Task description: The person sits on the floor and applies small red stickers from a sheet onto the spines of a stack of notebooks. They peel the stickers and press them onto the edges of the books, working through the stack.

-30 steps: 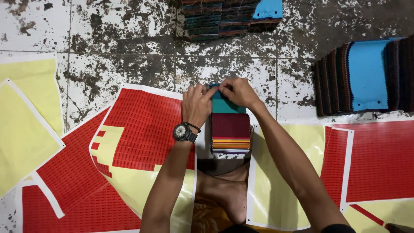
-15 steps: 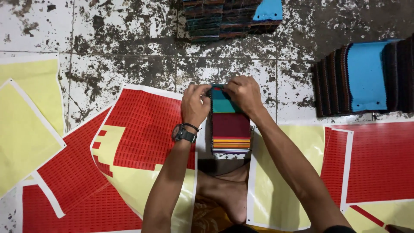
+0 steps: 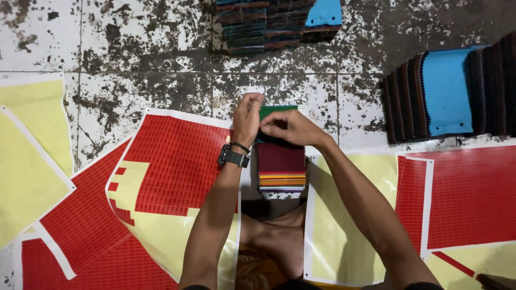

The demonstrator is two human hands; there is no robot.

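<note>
Swatch stack [image 3: 281, 167] sits on the floor by the knees; I see both hands shifted up to its far edge since a second ago, left hand [image 3: 247, 119] and right hand [image 3: 287, 128] now pinching the green top swatch [image 3: 277, 111].

A swatch stack [image 3: 281, 166] sits at centre on the floor [image 3: 161, 70]; sticker sheets [image 3: 172, 172] at nine and three o'clock, fabric piles [image 3: 446, 91] at twelve and two.

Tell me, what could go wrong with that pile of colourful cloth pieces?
The stack of fabric swatches is tall and only held at its far end by the left hand and right hand, so the loose layers might slide out of line. The red sticker sheets lie close beside it and could get creased by an elbow.
</note>
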